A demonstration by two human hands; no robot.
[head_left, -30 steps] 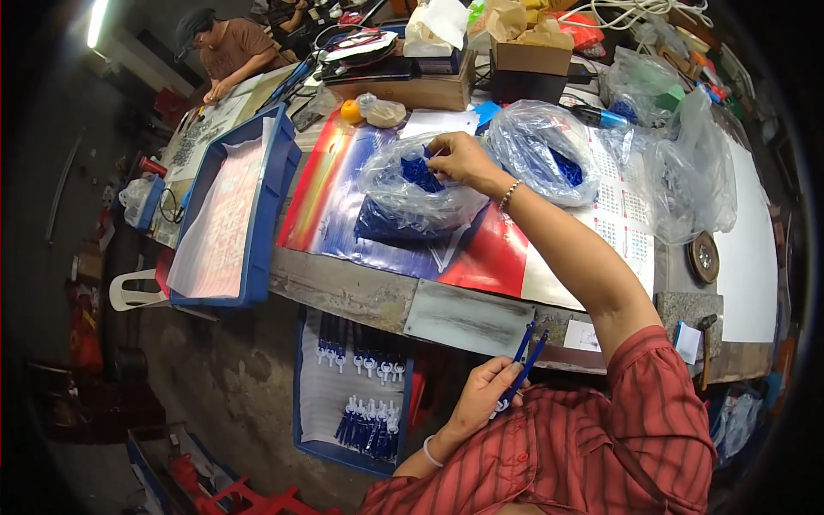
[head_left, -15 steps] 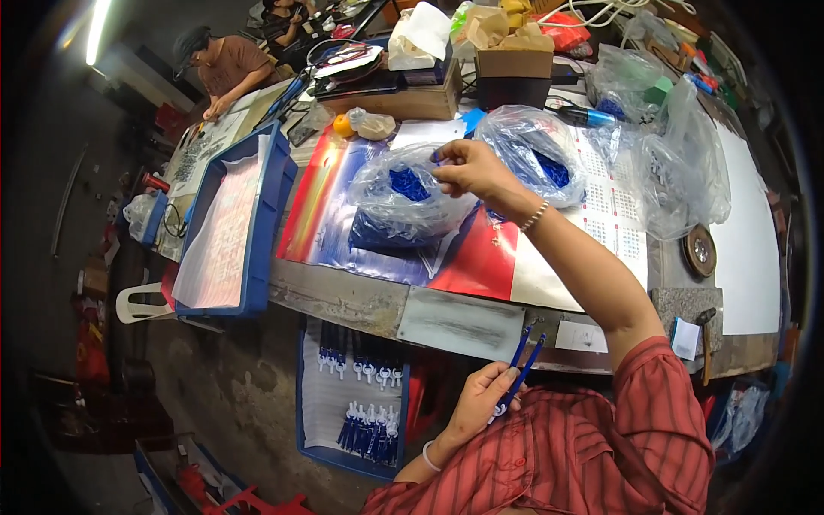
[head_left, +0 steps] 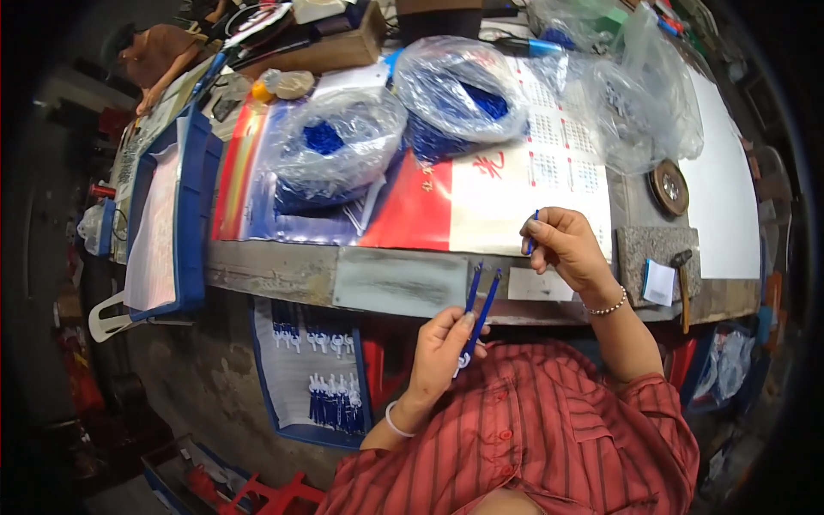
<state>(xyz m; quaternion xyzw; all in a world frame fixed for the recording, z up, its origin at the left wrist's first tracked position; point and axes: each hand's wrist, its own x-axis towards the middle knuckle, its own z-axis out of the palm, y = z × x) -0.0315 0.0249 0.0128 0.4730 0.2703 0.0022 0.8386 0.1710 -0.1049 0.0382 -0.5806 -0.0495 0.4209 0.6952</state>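
Note:
My left hand (head_left: 439, 350) is closed round a dark blue strap (head_left: 487, 309) just in front of my shirt. Its two narrow ends rise apart, with small dark bits at the tips and a white fitting (head_left: 463, 360) below the fingers. Over the table's near edge, my right hand (head_left: 568, 249) pinches a small blue piece (head_left: 533, 232) between thumb and fingertips; its exact kind cannot be made out. On the table stand two clear plastic bags, one (head_left: 352, 163) at left and one (head_left: 429, 69) behind it, both holding many small blue pieces.
A blue tray (head_left: 264, 369) below the table edge holds rows of blue straps with white fittings. Another blue tray (head_left: 196, 215) stands left. A hammer (head_left: 684, 292) lies by a stone block (head_left: 633, 245) at right, near a round dish (head_left: 668, 187). A person (head_left: 159, 56) sits far left.
My right hand has come back from the left plastic bag toward my left hand, now with a small blue piece in its fingertips. The left hand still grips the strap; the whole view has shifted.

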